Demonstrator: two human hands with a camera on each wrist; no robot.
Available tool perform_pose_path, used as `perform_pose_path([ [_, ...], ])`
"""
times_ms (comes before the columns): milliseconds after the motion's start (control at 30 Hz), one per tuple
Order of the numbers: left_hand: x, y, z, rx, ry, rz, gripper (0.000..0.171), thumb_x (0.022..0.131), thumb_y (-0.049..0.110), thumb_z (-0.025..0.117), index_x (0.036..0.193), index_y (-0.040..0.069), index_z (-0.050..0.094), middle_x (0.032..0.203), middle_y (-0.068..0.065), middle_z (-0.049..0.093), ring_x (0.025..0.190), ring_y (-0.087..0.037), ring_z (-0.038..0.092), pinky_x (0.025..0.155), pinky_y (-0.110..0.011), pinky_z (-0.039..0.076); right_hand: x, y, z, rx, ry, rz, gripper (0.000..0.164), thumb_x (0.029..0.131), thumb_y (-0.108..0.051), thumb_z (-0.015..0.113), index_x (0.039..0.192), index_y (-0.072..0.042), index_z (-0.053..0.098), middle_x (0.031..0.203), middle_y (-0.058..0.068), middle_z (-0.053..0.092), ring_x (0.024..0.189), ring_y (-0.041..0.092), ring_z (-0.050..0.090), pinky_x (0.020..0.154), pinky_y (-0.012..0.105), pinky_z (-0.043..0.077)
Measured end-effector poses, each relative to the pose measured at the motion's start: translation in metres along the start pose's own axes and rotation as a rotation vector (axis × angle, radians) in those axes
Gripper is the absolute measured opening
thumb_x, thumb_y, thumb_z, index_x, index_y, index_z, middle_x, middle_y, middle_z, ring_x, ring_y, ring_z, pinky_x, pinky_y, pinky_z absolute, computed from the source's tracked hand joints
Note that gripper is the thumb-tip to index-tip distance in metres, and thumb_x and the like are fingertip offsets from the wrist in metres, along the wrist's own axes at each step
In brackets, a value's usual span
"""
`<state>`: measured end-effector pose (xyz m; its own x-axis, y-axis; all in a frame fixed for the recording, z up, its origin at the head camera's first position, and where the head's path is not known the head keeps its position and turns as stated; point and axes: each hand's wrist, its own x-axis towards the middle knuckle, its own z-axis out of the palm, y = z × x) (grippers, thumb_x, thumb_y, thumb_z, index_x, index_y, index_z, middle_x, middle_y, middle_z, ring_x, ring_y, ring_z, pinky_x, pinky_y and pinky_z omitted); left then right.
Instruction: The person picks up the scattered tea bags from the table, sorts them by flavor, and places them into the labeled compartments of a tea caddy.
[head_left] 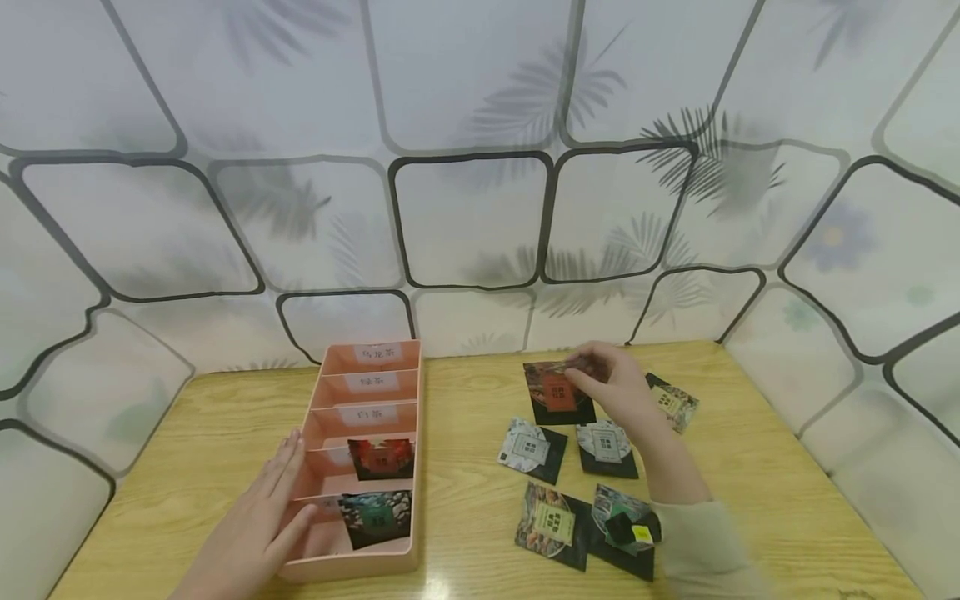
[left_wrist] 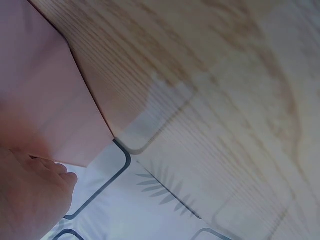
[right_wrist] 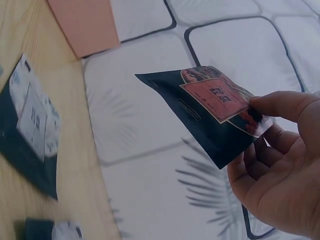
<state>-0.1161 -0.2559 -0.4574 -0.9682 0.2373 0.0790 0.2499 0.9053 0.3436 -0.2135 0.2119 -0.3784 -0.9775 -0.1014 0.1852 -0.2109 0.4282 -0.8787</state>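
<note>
My right hand pinches a dark sachet with a red label by its top edge, thumb on the printed face. In the right wrist view the sachet is held up, tilted, above the table. My left hand rests with straight fingers along the left side of a pink divided box. In the left wrist view, the box's outer wall is beside that hand. A red-patterned sachet and a green-labelled sachet stand in its two nearest compartments.
Several sachets lie on the wooden table: two pale-labelled ones, a yellow-green one, a dark green one and one partly behind my right arm. A patterned curtain borders the table's back and sides.
</note>
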Motion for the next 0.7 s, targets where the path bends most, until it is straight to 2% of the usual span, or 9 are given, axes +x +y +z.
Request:
perform_pose_path([
  [33, 0.0, 0.0, 0.0, 0.002, -0.001, 0.0, 0.084, 0.109, 0.049, 0.055, 0.17, 0.005, 0.018, 0.176, -0.022, 0.021, 0.158, -0.047, 0.031, 0.118, -0.069, 0.039, 0.0, -0.002, 0.003, 0.002, -0.003, -0.004, 0.02, 0.103, -0.008, 0.07, 0.121, 0.001, 0.069, 0.111, 0.015, 0.072, 0.089, 0.004, 0.066, 0.075, 0.023, 0.056],
  [67, 0.0, 0.0, 0.0, -0.002, 0.0, -0.001, 0.083, 0.109, 0.049, 0.054, 0.17, 0.005, 0.018, 0.177, -0.021, 0.021, 0.159, -0.046, 0.03, 0.125, -0.063, 0.033, 0.001, -0.004, 0.006, 0.005, -0.005, -0.008, 0.02, 0.103, -0.009, 0.07, 0.121, 0.0, 0.069, 0.11, 0.014, 0.072, 0.089, 0.005, 0.066, 0.075, 0.024, 0.056],
  [133, -0.001, -0.001, 0.001, -0.001, 0.01, 0.008, 0.083, 0.109, 0.048, 0.055, 0.17, 0.005, 0.018, 0.177, -0.021, 0.021, 0.159, -0.045, 0.03, 0.135, -0.038, 0.017, 0.002, -0.008, 0.011, 0.015, -0.009, -0.019, 0.019, 0.103, -0.008, 0.07, 0.12, 0.0, 0.069, 0.108, 0.014, 0.072, 0.088, 0.007, 0.066, 0.074, 0.024, 0.056],
  [167, -0.001, -0.002, 0.002, 0.0, 0.015, 0.012, 0.082, 0.11, 0.048, 0.055, 0.17, 0.006, 0.018, 0.177, -0.021, 0.021, 0.16, -0.044, 0.029, 0.133, -0.024, 0.007, 0.003, -0.01, 0.014, 0.018, -0.01, -0.027, 0.018, 0.103, -0.008, 0.07, 0.119, 0.0, 0.07, 0.107, 0.014, 0.072, 0.088, 0.008, 0.066, 0.073, 0.024, 0.056],
  [233, -0.001, -0.002, 0.002, 0.003, 0.028, 0.023, 0.082, 0.11, 0.046, 0.055, 0.17, 0.005, 0.019, 0.177, -0.02, 0.021, 0.161, -0.042, 0.028, 0.115, -0.001, -0.009, 0.004, -0.014, 0.02, 0.033, -0.015, -0.041, 0.017, 0.102, -0.007, 0.07, 0.117, 0.0, 0.07, 0.105, 0.014, 0.071, 0.087, 0.009, 0.065, 0.073, 0.024, 0.056],
  [267, -0.001, -0.002, 0.003, 0.005, 0.036, 0.029, 0.081, 0.11, 0.046, 0.055, 0.17, 0.005, 0.019, 0.177, -0.02, 0.021, 0.161, -0.042, 0.028, 0.104, 0.005, -0.013, 0.005, -0.016, 0.023, 0.041, -0.018, -0.047, 0.016, 0.102, -0.007, 0.07, 0.117, 0.0, 0.07, 0.105, 0.014, 0.071, 0.086, 0.01, 0.064, 0.073, 0.024, 0.055],
  [467, -0.001, -0.003, 0.003, 0.021, 0.056, 0.051, 0.081, 0.11, 0.044, 0.056, 0.17, 0.005, 0.019, 0.176, -0.021, 0.023, 0.161, -0.04, 0.029, 0.104, 0.007, -0.014, 0.007, -0.027, 0.041, 0.068, -0.055, -0.073, 0.015, 0.102, -0.006, 0.07, 0.115, 0.001, 0.069, 0.103, 0.014, 0.072, 0.085, 0.01, 0.065, 0.072, 0.025, 0.056],
  [700, -0.001, -0.003, 0.004, 0.01, 0.047, 0.042, 0.081, 0.11, 0.045, 0.055, 0.171, 0.006, 0.017, 0.177, -0.02, 0.02, 0.162, -0.041, 0.026, 0.102, 0.006, -0.014, 0.008, -0.035, 0.058, 0.101, -0.102, -0.101, 0.012, 0.101, -0.004, 0.07, 0.113, 0.001, 0.07, 0.102, 0.018, 0.073, 0.084, 0.014, 0.067, 0.072, 0.025, 0.058],
])
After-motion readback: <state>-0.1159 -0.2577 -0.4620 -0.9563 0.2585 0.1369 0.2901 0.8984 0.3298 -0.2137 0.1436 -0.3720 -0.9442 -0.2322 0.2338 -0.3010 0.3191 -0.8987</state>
